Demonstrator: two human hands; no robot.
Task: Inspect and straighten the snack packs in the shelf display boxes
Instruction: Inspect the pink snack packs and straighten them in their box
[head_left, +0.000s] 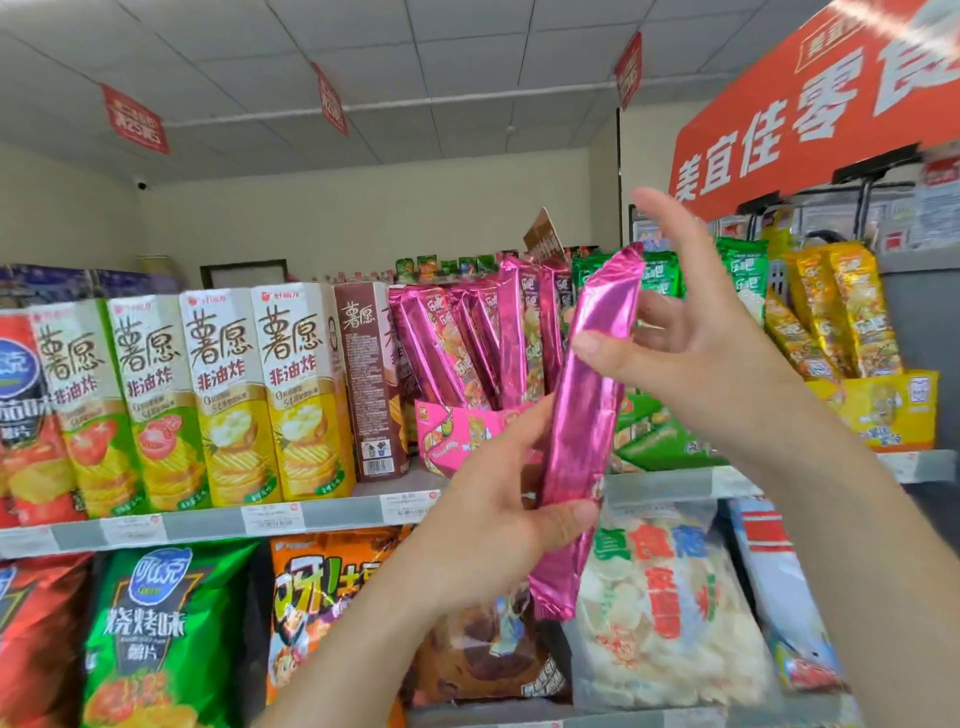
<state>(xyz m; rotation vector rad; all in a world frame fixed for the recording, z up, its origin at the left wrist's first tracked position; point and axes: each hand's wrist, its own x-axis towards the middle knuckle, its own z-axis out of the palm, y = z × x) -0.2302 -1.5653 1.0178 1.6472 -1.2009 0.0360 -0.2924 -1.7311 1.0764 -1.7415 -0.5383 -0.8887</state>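
Up at the top shelf (332, 512), one pink pack (587, 395) is clear of the boxes, held nearly upright with a slight tilt, in both hands. The left hand (493, 493) grips the lower part, thumb across the front, fingers behind. The right hand (696, 332) pinches the upper middle, thumb on the face, index finger sticking up free. The pink display box (467, 431) sits behind it, and the other packs (447, 343) in it lean at mixed angles.

My read: a foil sleeve, light, glossy, so likely slippery. It looks long and fairly stiff lengthwise, and the contents are probably brittle, so don't squeeze the middle. Best hold is the flat sides near an end, or the crimped seal. It should go into the box end-first.
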